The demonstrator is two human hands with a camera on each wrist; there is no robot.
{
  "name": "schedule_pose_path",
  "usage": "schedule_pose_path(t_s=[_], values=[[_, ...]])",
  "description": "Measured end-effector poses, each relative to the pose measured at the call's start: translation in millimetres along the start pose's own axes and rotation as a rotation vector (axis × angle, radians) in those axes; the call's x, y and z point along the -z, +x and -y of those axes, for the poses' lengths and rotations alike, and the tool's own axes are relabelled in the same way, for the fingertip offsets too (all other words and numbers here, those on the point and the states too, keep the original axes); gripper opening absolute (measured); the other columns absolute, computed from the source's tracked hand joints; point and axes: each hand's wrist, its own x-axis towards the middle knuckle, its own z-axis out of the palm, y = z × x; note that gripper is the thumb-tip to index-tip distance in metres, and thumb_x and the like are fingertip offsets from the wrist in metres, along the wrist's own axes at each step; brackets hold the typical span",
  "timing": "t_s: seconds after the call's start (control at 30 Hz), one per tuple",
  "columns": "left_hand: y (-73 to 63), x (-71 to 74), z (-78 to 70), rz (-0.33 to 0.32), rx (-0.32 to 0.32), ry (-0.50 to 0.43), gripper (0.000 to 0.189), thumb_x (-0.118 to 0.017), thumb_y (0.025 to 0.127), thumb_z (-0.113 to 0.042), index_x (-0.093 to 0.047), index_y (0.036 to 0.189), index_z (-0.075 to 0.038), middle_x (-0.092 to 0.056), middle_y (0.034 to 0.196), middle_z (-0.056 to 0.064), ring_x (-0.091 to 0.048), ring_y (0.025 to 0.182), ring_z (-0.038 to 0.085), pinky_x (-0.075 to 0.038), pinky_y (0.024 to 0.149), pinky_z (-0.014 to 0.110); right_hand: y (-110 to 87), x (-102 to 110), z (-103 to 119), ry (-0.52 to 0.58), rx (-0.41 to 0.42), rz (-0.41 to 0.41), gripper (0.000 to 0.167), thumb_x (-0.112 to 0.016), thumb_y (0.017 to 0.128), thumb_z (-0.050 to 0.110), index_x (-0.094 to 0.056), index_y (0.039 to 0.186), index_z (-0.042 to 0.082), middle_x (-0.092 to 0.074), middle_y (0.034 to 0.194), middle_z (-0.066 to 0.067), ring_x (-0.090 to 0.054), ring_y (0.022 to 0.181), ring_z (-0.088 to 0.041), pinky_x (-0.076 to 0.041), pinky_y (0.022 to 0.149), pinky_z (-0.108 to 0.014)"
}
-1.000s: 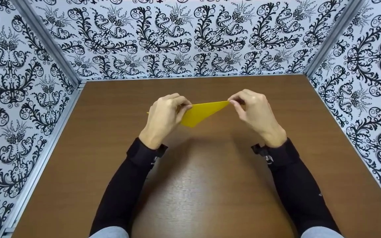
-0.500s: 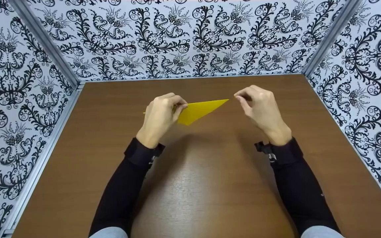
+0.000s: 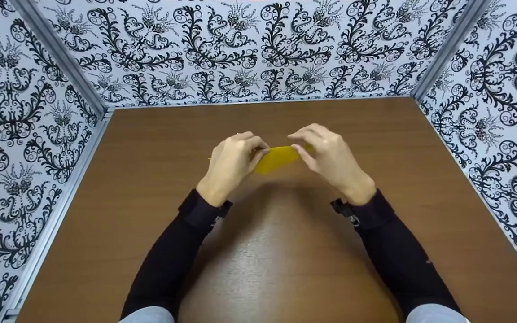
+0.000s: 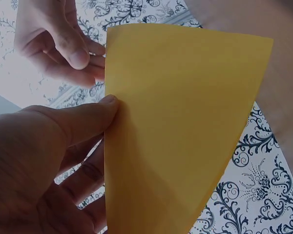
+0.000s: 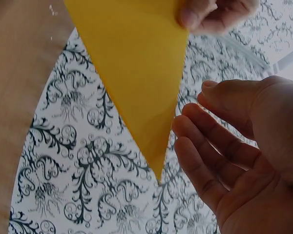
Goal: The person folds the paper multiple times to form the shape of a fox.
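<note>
Clearly, the yellow, tapering, paper-like sheet (image 3: 278,158) was above the brown, wood-grained surface (image 3: 294,269), its upper edge pinched by the fingers of the left hand (image 3: 235,159), probably to steady it; beside its pointed end, the right hand (image 3: 332,154) held nothing, fingers relaxed.

A brown table (image 3: 285,269) is bordered by black-and-white scroll-patterned walls (image 3: 249,49) with grey posts (image 3: 59,56) at the corners.

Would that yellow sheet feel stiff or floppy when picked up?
The yellow sheet would likely bend without flopping: one edge bows slightly, yet it looks mostly flat. It's probably light, as the left hand just pinches one edge.
</note>
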Motion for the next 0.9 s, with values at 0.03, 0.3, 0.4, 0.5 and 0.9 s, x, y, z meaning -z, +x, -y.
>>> schedule_pose_path(t_s=[0.03,0.3,0.4,0.5,0.9], values=[[0.0,-0.6,-1.5,-0.002,-0.008,0.006,0.012,-0.083,0.111,-0.025,-0.091,0.108,-0.016,-0.085,0.103,0.002,-0.081,0.085,0.022,-0.071,0.077,0.040,-0.4,-2.4,0.9,0.000,0.005,0.005,0.024,-0.084,0.108,0.007,-0.082,0.131,0.000,-0.083,0.127,-0.020,-0.082,0.116,-0.038,-0.071,0.102,-0.048],[-1.1,-5.9,-7.7,-0.010,-0.051,0.019,0.014,-0.083,0.111,-0.025,-0.091,0.109,-0.015,-0.084,0.100,0.003,-0.082,0.086,0.023,-0.071,0.078,0.040,-5.0,-17.1,2.4,-0.032,0.022,0.038,0.021,-0.085,0.108,0.011,-0.083,0.127,0.003,-0.085,0.120,-0.015,-0.084,0.107,-0.034,-0.072,0.093,-0.046],[-0.4,-7.2,-8.5,-0.014,-0.065,0.012,0.014,-0.082,0.112,-0.025,-0.091,0.109,-0.015,-0.084,0.100,0.003,-0.082,0.087,0.022,-0.071,0.079,0.040,-4.9,-18.3,3.0,-0.034,0.016,0.047,0.017,-0.085,0.108,0.013,-0.085,0.123,0.004,-0.086,0.114,-0.013,-0.083,0.100,-0.031,-0.072,0.088,-0.045],[-0.5,-8.2,-9.3,-0.015,-0.074,0.010,0.014,-0.083,0.112,-0.026,-0.091,0.109,-0.015,-0.084,0.100,0.002,-0.082,0.087,0.022,-0.071,0.079,0.039,-4.9,-18.7,3.5,-0.033,0.008,0.054,0.013,-0.084,0.109,0.015,-0.085,0.119,0.006,-0.086,0.110,-0.011,-0.083,0.095,-0.029,-0.071,0.083,-0.043],[-0.4,-15.2,-4.7,-0.040,-0.137,-0.025,0.016,-0.083,0.111,-0.029,-0.090,0.108,-0.015,-0.083,0.098,0.002,-0.081,0.086,0.022,-0.070,0.079,0.037,-5.6,-19.3,5.2,0.009,0.004,0.075,0.010,-0.084,0.109,0.012,-0.086,0.114,0.003,-0.086,0.103,-0.012,-0.082,0.086,-0.030,-0.070,0.079,-0.044]])
